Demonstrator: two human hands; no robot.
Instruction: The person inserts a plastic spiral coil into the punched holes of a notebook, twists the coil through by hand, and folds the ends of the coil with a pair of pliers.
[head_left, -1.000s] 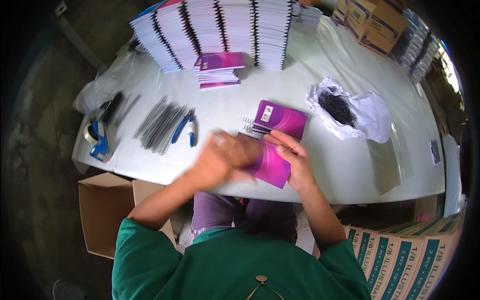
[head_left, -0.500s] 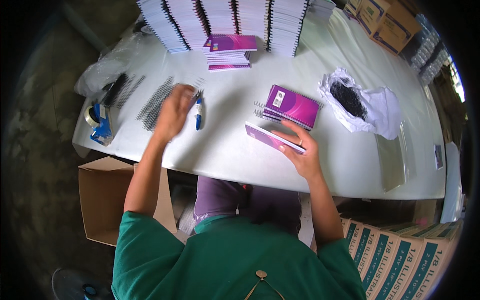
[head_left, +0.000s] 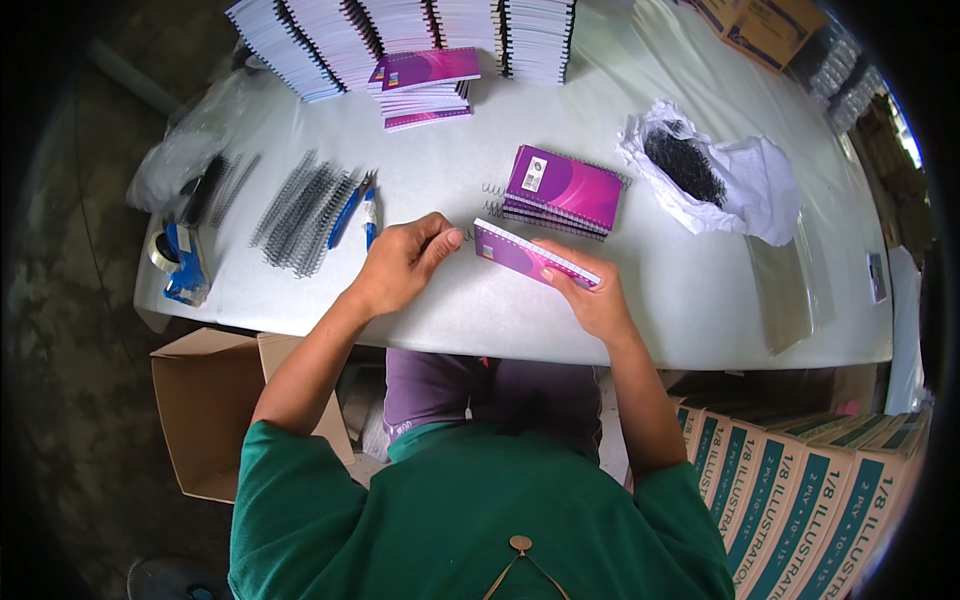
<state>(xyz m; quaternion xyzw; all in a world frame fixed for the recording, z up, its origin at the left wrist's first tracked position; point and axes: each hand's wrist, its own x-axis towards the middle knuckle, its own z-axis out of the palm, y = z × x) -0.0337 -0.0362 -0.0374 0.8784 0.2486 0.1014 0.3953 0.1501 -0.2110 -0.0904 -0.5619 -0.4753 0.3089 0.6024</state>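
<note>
My right hand (head_left: 585, 290) grips a small purple notebook (head_left: 520, 262), tilted with its row of punched holes facing up. At the notebook's left end, my left hand (head_left: 412, 262) is closed in a pinch on a thin wire spiral coil (head_left: 468, 236); only a short bit of it shows. Just beyond lies a stack of purple notebooks (head_left: 565, 190), with loose coil ends sticking out at both sides. Left of my left hand are a pile of dark spiral coils (head_left: 300, 215), blue-handled pliers (head_left: 347, 215) and a blue-and-white pen-shaped tool (head_left: 371, 217).
Tall stacks of spiral-bound books (head_left: 400, 25) stand at the back, a smaller purple notebook pile (head_left: 425, 100) before them. A tape dispenser (head_left: 183, 265) sits far left. On the right, crumpled white wrapping (head_left: 750, 190) holds black coil scraps. Cardboard cartons (head_left: 800, 500) flank me below the table.
My left hand has come from the coil pile to the notebook's left end, bringing a coil. The pliers it covered now show. My right hand still holds the notebook, slightly shifted.
</note>
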